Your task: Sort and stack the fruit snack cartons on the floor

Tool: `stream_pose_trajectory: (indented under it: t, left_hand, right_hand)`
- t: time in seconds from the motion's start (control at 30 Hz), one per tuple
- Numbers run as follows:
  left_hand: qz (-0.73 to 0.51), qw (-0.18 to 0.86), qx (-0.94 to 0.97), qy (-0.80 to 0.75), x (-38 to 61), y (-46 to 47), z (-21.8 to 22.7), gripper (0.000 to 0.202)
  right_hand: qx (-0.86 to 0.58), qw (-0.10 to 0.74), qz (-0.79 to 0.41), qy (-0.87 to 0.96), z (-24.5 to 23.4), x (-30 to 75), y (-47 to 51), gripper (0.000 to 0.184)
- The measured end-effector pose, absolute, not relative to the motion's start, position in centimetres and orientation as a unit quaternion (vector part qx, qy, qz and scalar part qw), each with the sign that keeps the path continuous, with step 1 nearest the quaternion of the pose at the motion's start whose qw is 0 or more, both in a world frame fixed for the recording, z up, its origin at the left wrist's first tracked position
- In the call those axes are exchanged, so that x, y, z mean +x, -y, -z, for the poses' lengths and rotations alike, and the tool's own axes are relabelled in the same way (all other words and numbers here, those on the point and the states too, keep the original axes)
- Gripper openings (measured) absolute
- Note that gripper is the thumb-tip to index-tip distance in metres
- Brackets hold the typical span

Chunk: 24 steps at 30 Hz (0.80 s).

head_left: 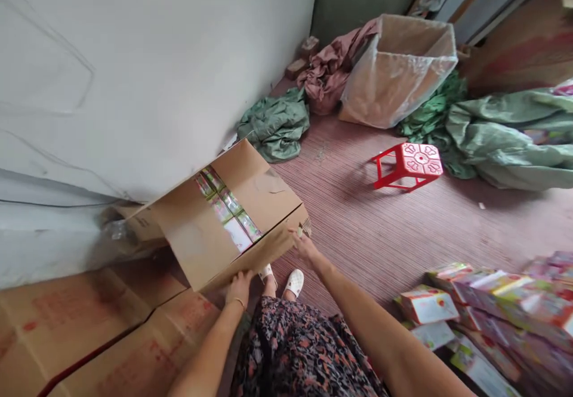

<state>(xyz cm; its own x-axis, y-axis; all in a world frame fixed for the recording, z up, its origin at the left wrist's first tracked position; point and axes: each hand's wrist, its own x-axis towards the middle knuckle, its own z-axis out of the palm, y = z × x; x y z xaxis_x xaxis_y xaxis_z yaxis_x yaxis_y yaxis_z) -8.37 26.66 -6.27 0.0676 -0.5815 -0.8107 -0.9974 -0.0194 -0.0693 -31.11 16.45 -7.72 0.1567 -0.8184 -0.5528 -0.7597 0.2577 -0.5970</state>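
Holding the cardboard carton [224,230] tilted, you've got left hand [239,288] clamped on its near bottom edge, right hand [304,245] pinching its right corner. Flaps gape; the glossy boxed packs [226,209] inside could slide out. Carton leans against the white sheet [134,74], above the flattened cartons [89,325].
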Motion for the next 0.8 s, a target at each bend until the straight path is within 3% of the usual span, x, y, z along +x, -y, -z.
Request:
stream_pose_trajectory:
  t: [0.1, 0.2, 0.33, 0.5, 0.63, 0.8]
  left_hand:
    - [-0.33, 0.343, -0.637, -0.607, -4.9, -25.7, 8.1, 0.089]
    - [-0.383, 0.325, -0.61, -0.613, -2.1, -26.2, 8.9, 0.1]
    - [-0.426, 0.243, -0.604, -0.628, -1.4, -28.0, 8.0, 0.08]
    - [-0.435, 0.242, -0.586, -0.639, -2.2, -28.5, 4.2, 0.05]
    - [-0.405, 0.204, -0.602, -0.658, -1.2, -27.5, 1.8, 0.049]
    - [-0.303, 0.075, -0.701, -0.642, 2.3, -23.6, 0.9, 0.052]
  right_hand:
    - [-0.583, 0.441, 0.042, -0.681, 6.9, -29.3, -14.9, 0.059]
    - [-0.601, 0.374, 0.049, -0.705, 4.8, -27.5, -13.9, 0.051]
    - [-0.745, 0.297, -0.008, -0.597, 1.6, -24.0, -13.2, 0.035]
    - [-0.862, 0.247, -0.16, -0.413, 0.2, -18.7, -11.7, 0.036]
    - [-0.878, 0.218, -0.198, -0.377, 0.4, -16.6, -9.6, 0.029]
    - [-0.919, 0.193, -0.215, -0.268, 0.3, -16.5, -7.3, 0.021]
